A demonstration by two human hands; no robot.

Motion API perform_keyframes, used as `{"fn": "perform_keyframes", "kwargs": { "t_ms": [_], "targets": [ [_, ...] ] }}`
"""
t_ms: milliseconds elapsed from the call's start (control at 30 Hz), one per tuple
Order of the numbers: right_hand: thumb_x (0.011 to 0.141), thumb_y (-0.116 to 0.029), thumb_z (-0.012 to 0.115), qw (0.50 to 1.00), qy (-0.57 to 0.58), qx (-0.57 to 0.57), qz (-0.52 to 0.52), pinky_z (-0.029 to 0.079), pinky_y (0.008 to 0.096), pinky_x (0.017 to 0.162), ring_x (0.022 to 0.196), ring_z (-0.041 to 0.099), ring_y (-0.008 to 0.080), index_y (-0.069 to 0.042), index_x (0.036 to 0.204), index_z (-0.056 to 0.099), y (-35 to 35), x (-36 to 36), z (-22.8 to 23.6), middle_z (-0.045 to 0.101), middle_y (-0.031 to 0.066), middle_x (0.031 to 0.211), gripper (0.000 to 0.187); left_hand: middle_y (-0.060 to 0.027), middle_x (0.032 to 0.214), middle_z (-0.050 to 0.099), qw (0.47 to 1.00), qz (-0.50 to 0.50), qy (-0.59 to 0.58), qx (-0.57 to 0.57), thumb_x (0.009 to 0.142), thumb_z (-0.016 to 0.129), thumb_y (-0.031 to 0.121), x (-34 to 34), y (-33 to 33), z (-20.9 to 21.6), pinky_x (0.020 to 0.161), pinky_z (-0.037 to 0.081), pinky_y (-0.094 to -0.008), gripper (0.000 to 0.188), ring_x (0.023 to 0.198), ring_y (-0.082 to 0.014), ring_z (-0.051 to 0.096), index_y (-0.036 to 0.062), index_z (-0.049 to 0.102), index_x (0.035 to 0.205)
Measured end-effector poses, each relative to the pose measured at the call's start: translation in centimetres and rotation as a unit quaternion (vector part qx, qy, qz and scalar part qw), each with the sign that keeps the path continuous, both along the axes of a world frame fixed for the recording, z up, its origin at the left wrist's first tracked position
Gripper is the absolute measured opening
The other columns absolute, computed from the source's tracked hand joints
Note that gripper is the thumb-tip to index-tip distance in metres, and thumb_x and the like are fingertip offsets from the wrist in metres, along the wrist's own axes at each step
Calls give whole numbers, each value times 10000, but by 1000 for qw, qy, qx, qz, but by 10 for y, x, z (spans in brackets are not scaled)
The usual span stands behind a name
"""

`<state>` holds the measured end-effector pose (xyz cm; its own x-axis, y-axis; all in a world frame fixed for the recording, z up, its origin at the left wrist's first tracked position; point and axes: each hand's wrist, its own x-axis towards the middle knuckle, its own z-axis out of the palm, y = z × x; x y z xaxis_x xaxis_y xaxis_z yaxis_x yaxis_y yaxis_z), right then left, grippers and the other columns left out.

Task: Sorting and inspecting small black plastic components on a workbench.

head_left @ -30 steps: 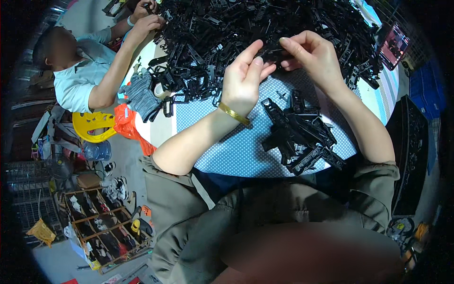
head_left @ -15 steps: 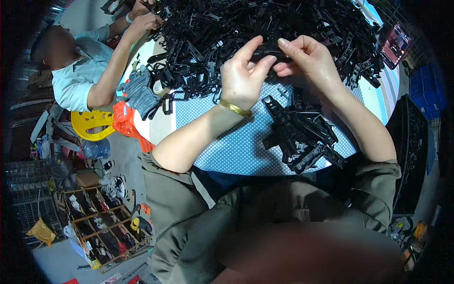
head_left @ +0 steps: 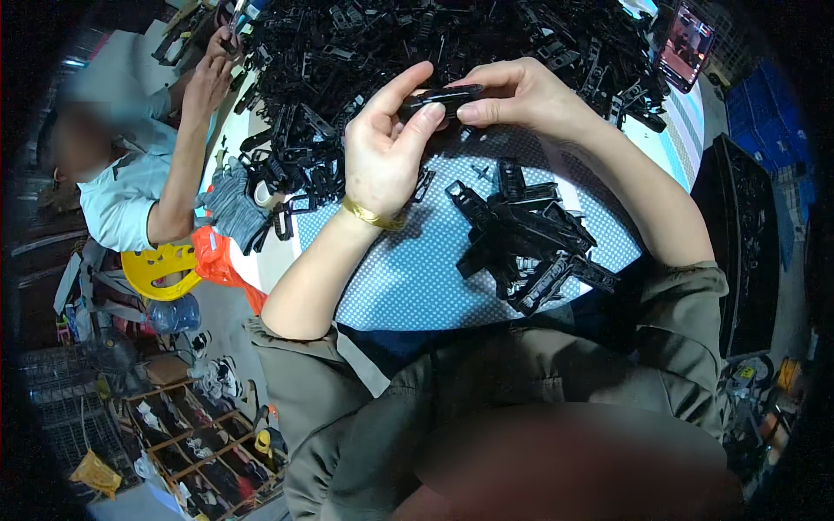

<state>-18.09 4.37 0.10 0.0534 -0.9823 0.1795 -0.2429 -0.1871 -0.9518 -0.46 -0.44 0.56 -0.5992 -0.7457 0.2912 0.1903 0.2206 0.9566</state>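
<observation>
"Holding what, exactly, between the two hands?"

"One slim, black, clip-like part (head_left: 452,95), raised in front of the large pile of black parts (head_left: 321,78)."

"How is it gripped?"

"At both ends. The left hand (head_left: 380,156) has its thumb against the part's left end, index finger stretched out; the right hand (head_left: 512,95) pinches the other end between thumb and fingers."

"Anything on the wrists?"

"A gold-coloured bracelet (head_left: 373,216) on the left one."

"And nearer the body?"

"A smaller heap of black parts (head_left: 526,239) on the blue dotted tablecloth (head_left: 391,291), with a tiny cross-shaped piece (head_left: 480,172) just beyond it."

"Off to the left?"

"A grey knit glove (head_left: 233,208) beside a tape roll (head_left: 262,193), then an orange plastic bag (head_left: 217,256) by a yellow stool (head_left: 156,276). A co-worker in a pale shirt (head_left: 126,208) sits there, hands raised beside the pile."

"Far right?"

"A lit phone (head_left: 686,48), propped at the table's edge."
</observation>
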Motion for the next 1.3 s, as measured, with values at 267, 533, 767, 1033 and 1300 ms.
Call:
{"fn": "perform_keyframes", "kwargs": {
  "t_ms": [267,533,767,1033,1300],
  "targets": [
    [743,-154,650,997,72,31,26,455,222,703,763,578,98,-51,978,623,5,-10,20,619,37,869,258,-62,975,563,998,-54,1,-18,817,525,33,4,0,6,724,452,-204,420,810,-94,540,-19,398,1214],
    [726,-50,612,819,551,-138,-84,491,323,748,894,580,224,-29,975,574,11,-110,29,587,102,974,252,-159,1115,533,900,-271,-76,-334,761,562,47,-2,27,2,906,379,-357,359,1091,-287,474,36,507,1116],
    [692,-20,622,829,533,-71,-156,501,320,704,744,614,246,-7,901,588,11,-85,28,617,121,806,212,-114,1048,574,934,-195,-95,-283,748,601,77,0,19,1,834,443,-307,302,963,-214,554,33,569,1045],
    [678,-31,581,891,377,-203,-151,476,243,539,596,591,150,25,809,571,17,-16,25,595,97,702,142,-130,888,541,862,115,-134,-475,660,669,79,-6,5,-10,641,456,-306,409,743,-234,547,5,541,1042],
    [765,-52,554,997,48,-48,-37,488,213,646,711,591,104,-5,928,583,8,6,7,607,44,835,172,-103,805,587,940,101,-182,-270,629,713,136,-9,5,-13,591,477,-291,537,646,-207,567,45,503,1115]
  ]
}}
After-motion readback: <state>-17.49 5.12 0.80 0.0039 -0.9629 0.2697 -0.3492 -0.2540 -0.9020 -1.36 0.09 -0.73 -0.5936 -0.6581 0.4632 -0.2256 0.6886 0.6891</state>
